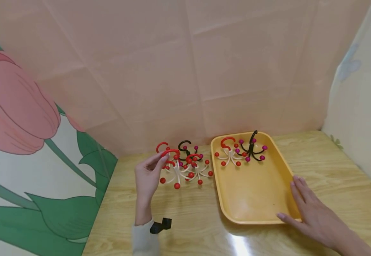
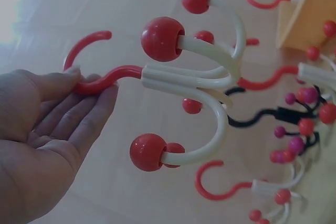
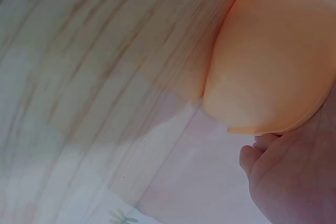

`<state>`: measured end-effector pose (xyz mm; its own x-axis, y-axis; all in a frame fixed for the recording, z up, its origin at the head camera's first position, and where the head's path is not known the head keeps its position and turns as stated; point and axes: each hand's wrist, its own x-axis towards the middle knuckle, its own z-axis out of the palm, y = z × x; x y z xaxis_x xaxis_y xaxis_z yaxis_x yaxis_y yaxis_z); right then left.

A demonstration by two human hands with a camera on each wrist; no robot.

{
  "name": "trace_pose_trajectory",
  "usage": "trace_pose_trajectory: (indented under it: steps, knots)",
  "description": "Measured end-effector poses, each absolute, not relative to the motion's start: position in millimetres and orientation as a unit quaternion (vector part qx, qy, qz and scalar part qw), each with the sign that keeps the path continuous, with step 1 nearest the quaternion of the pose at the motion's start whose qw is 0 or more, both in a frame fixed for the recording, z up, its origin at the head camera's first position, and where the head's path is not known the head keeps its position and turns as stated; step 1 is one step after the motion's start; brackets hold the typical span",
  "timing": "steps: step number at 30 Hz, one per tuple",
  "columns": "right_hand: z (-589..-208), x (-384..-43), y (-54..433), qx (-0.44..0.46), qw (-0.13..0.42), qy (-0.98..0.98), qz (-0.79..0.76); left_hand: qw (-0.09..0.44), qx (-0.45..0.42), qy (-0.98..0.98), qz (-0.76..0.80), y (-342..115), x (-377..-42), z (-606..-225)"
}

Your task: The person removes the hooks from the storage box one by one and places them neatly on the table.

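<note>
My left hand (image 1: 148,176) pinches the red hook end of a white multi-arm hanger hook (image 2: 173,77) with red ball tips, holding it above the table at the left of the tray. In the left wrist view the thumb and fingertips grip the red curve. Just behind it stand another white hook with red balls (image 1: 198,170), a black hook with magenta balls (image 1: 188,153), and a partly hidden red-topped one (image 1: 162,144). My right hand (image 1: 316,217) rests against the near right corner of the yellow tray (image 1: 252,195), fingers extended along its side and thumb at the front rim.
Inside the tray, at its far end, sit a white hook with red balls (image 1: 230,155) and a black hook with magenta balls (image 1: 251,148). The wood-grain table (image 1: 118,213) meets a pink cloth backdrop (image 1: 140,89) and printed side panels.
</note>
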<state>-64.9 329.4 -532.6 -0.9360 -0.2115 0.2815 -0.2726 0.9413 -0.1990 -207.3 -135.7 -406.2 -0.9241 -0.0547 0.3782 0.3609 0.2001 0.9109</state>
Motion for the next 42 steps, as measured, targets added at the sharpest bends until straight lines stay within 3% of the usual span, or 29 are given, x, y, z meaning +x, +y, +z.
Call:
trace_pose_trajectory:
  steps: [10,42]
  knots:
    - [-533.1,-64.3,330.0,0.12,0.126,-0.978,0.118,0.157,-0.041,-0.754,-0.637,-155.3,-213.3,-442.0]
    - [-533.0,-63.6,328.0,0.114,0.124,-0.978,0.126,0.151,0.023,-0.746,-0.648,-166.4,-250.0,-506.4]
